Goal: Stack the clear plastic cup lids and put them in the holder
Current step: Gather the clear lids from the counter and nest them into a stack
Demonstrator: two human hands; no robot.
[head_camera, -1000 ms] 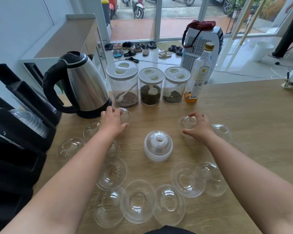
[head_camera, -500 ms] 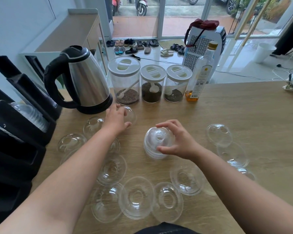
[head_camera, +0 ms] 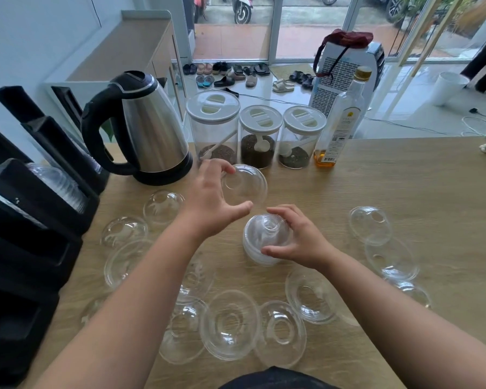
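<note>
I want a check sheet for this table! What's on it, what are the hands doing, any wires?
Surface: wooden table, dry.
Job's things: lid stack at centre; loose lids scattered around; black holder at left already has lids.
Clutter: kettle, three jars, oil bottle.
Grips: left hand holds one lid; right hand steadies the stack.
Cables: white wires on the floor.
Surroundings: shoes by a glass door.
</note>
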